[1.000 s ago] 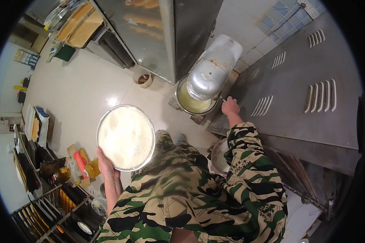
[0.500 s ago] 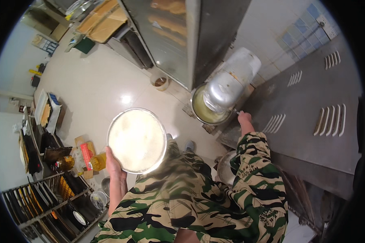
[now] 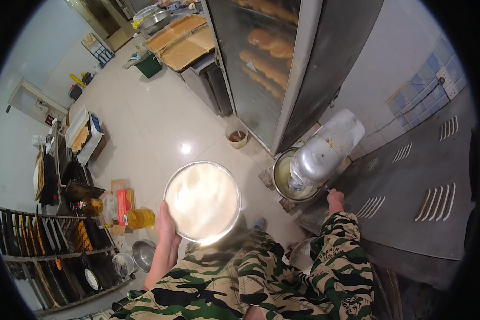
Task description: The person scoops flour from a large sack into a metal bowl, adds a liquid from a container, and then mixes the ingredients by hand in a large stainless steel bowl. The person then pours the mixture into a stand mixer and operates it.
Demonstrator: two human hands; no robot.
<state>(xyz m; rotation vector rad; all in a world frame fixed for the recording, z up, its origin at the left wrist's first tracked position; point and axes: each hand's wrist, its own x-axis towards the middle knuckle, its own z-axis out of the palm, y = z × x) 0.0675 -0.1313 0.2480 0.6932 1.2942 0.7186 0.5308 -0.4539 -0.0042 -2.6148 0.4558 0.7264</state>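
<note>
My left hand (image 3: pixel 168 226) grips the left rim of a round metal bowl (image 3: pixel 238 220), which I hold roughly level in front of me. It is filled nearly to the rim with a pale, fine-grained powder (image 3: pixel 202 200). Away to the right, my right hand (image 3: pixel 335 201) is closed on a small handle beside a stand mixer (image 3: pixel 329 149); the fingers partly hide it. Under the mixer head stands a metal mixing bowl (image 3: pixel 275 181) with a pale yellowish mixture inside. Strong glare lies over the powder.
A glass-doored cabinet with bread (image 3: pixel 269 53) stands beyond the mixer. A grey metal housing with vents (image 3: pixel 400 192) runs along my right. On the floor are a bucket (image 3: pixel 236 137), oil bottles (image 3: pixel 140 218) and metal bowls (image 3: pixel 144 253). A tray rack (image 3: pixel 53 256) is at left.
My view has tilted up, so the scene sits lower and further right. The powder-filled bowl stays in my left hand; my right hand stays at the mixer's handle.
</note>
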